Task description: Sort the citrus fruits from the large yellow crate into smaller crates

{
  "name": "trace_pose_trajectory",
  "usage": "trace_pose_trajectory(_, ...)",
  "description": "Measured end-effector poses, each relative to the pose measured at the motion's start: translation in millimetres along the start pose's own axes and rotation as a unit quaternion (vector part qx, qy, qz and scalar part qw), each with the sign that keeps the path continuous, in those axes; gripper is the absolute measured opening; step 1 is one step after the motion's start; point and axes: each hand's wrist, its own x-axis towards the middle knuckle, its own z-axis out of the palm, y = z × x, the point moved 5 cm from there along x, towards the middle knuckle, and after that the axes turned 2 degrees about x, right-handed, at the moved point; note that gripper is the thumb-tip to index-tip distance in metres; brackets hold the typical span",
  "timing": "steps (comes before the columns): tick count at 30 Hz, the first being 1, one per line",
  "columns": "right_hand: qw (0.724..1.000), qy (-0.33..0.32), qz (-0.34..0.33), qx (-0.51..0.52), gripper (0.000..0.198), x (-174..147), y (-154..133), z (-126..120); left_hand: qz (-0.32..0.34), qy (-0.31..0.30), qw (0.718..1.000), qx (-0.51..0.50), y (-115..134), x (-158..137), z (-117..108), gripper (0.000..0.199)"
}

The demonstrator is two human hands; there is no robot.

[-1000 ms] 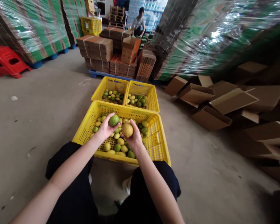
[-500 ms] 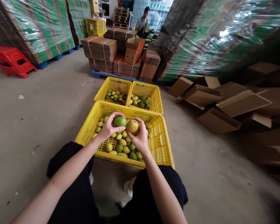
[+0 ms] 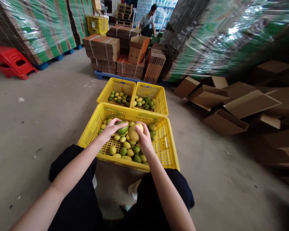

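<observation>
My left hand (image 3: 112,129) grips a green lemon (image 3: 122,128), its thumb lying across the top of the fruit. Close beside it, my right hand (image 3: 144,137) holds a larger yellow lemon (image 3: 134,133), with the thumb on the near face. Both fruits are above the large yellow crate (image 3: 167,154) between my knees. Inside that crate lie many loose yellow lemons (image 3: 126,145) and green lemons (image 3: 137,158), partly hidden by my hands.
Two smaller yellow crates (image 3: 103,91) (image 3: 162,99) with fruit adjoin the far side. Flattened cartons (image 3: 102,48) sit on a blue pallet behind them. Open cardboard boxes (image 3: 223,122) lie at right, a red stool (image 3: 13,62) at left. A person (image 3: 148,22) is at the back.
Both hands have turned their fruit: my left thumb now lies over the green lemon, and my right thumb has come onto the yellow one's near side. The person behind has leaned forward.
</observation>
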Motion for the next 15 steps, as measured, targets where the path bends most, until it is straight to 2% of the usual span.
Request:
trace_pose_trajectory(3,0.996,-0.007,0.087,0.033,0.014,2,10,5,-0.110,-0.005,0.992,-0.059,-14,4,3,0.013)
trace_pose_trajectory(6,0.987,-0.004,0.152,0.047,0.015,4,15,6,-0.160,0.005,0.979,-0.127,-19,4,5,0.009)
trace_pose_trajectory(8,0.980,0.002,0.185,0.078,0.018,6,15,4,-0.178,0.001,0.968,-0.175,-19,5,4,0.015)
trace_pose_trajectory(12,0.969,0.026,0.187,0.161,0.017,11,5,-12,-0.194,0.010,0.953,-0.233,-25,15,-7,0.029)
trace_pose_trajectory(15,0.965,0.070,0.156,0.200,0.016,15,-1,-35,-0.202,0.030,0.953,-0.222,-44,19,-19,0.030)
